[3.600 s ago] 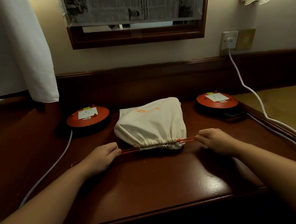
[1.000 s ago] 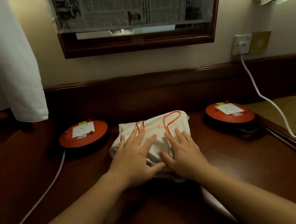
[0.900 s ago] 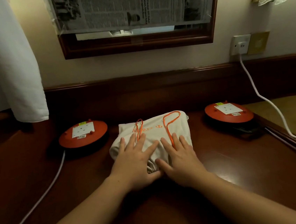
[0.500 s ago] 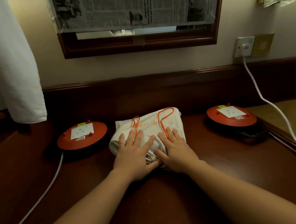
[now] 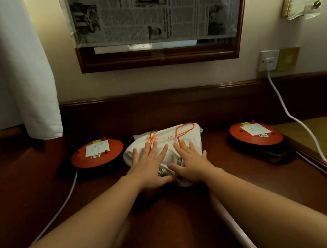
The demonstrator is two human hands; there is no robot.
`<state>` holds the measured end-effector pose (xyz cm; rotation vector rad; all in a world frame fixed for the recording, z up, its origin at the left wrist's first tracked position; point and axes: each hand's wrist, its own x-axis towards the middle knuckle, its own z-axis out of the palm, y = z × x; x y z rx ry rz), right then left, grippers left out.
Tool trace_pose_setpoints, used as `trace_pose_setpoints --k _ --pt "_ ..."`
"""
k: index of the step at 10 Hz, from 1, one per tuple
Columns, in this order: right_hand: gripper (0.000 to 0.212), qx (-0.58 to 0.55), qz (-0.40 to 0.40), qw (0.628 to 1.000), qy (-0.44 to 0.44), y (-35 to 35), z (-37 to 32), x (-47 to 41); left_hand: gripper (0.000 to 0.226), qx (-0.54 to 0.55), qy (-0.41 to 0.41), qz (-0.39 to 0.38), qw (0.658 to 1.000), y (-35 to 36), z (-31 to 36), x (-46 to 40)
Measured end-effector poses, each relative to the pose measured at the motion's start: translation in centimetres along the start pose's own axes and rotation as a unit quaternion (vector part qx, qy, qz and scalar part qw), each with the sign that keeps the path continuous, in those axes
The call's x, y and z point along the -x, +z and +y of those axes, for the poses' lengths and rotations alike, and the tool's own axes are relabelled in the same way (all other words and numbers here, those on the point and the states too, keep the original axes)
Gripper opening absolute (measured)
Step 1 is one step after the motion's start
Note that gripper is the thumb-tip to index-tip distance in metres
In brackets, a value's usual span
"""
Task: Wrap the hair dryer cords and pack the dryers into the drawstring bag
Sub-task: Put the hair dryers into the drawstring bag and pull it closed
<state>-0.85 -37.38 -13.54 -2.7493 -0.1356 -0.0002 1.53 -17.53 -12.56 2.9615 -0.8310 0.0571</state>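
— On the dark reddish-brown wooden desk (image 5: 234, 177), right at the middle, lies the cream cloth drawstring bag (image 5: 167, 145), bulging and gathered shut at its near end.

— Where are the hands?

— Both on top of it. The left hand (image 5: 149, 165) lies flat on the bag's left half, fingers (image 5: 147, 149) straight and spread, pointing away toward the wall. The right hand (image 5: 190, 161) lies the same way on the right half, fingers (image 5: 183, 146) splayed, thumb angled inward toward the left hand's thumb. Neither hand curls round anything — palms down on cloth.

— And the strings?

— Two thin orange drawstring loops (image 5: 181, 132) lie draped over the bag's far top, just past the fingertips; one strand runs down between the left hand's fingers, the other alongside the right index finger. The puckered mouth of the bag sits between the two wrists, close to the thumbs.

— What flanks it?

— A round orange extension-cord reel with a white socket plate (image 5: 97, 153) to the left, well apart from the bag, and a matching orange reel (image 5: 255, 134) to the right. A white cable (image 5: 290, 114) drops from the white wall socket (image 5: 269, 60) down past the right reel. A newspaper-covered, wood-framed mirror (image 5: 159, 55) hangs above, and a white cloth (image 5: 32, 77) hangs at left.
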Motion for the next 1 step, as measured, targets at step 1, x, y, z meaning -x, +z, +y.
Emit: trace_pose_setpoints --k 1 --pt "0.088 -0.008 0.039 0.999 -0.011 -0.81 -0.7 3.07 0.111 0.05 0.022 0.032 0.998 -0.7 2.24 3.71"
